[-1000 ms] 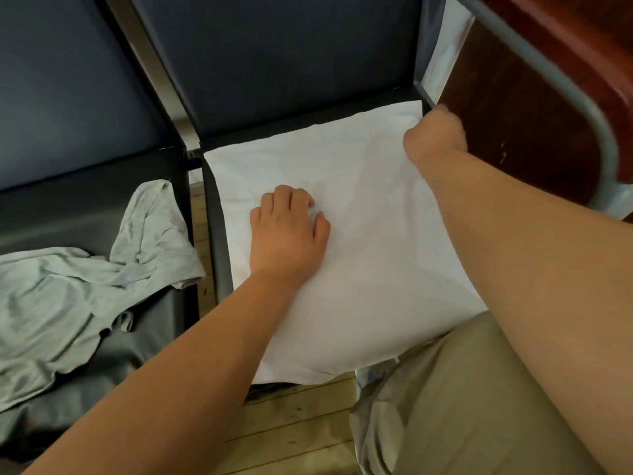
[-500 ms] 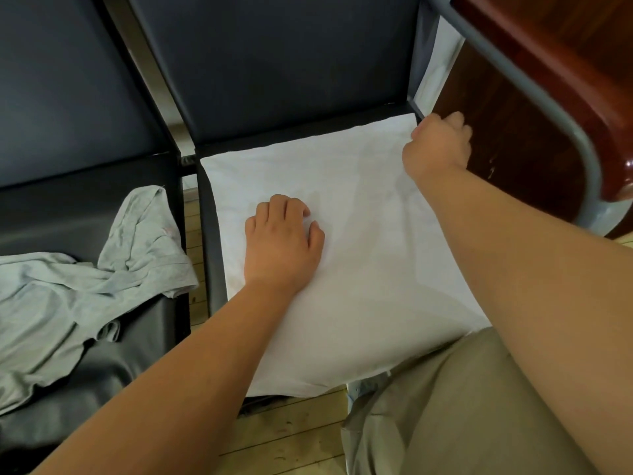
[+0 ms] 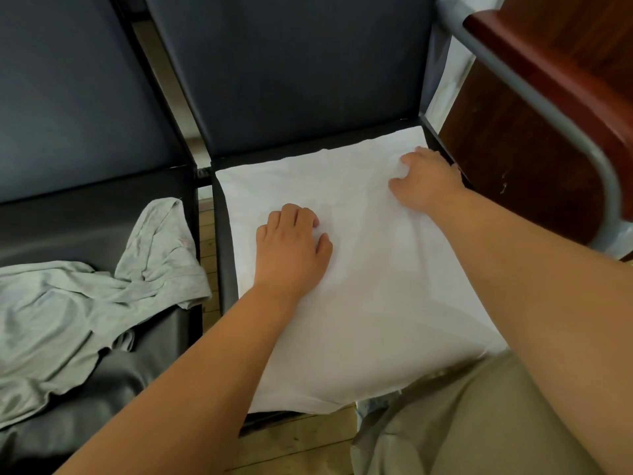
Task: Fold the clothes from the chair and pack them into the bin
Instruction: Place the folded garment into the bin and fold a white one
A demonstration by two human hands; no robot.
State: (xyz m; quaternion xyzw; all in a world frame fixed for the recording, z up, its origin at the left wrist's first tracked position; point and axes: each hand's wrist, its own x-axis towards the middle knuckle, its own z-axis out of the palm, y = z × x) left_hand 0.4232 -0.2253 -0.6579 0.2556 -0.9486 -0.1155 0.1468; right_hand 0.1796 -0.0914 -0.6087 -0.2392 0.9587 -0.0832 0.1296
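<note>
Head view, single frame. White garment point(image 3: 376, 303) lay flat on the chair seat point(image 3: 224, 269) and covered nearly all of it. Its long axis ran from the near hem, which overhung the seat front, to the far edge by the backrest.

Left hand point(image 3: 291, 245) rested palm down on the white garment, left of its centre. Knuckles were bent and fingertips tucked against the fabric. No cloth was seen gathered in it, so it was read as pressing, not gripping.

Right hand point(image 3: 424, 181) lay on the white garment's far right corner, fingers spread and loose, thumb toward the centre. Whether the outer fingers hooked the edge could not be told.

Right hand was nearer that corner and the far edge; left hand was nearer the white garment's left edge.

Judgement: the step in hand was smoothing and squaring before a fold. The next fold would likely use the left hand as anchor along the long axis, with the right side carried leftward across it.

Grey garment point(image 3: 68, 320) lay crumpled and unfolded on a second seat point(image 3: 102, 207), well left of the white garment. Wooden panel point(image 3: 513, 166) stood just right of the white garment. Bin was not in view.
</note>
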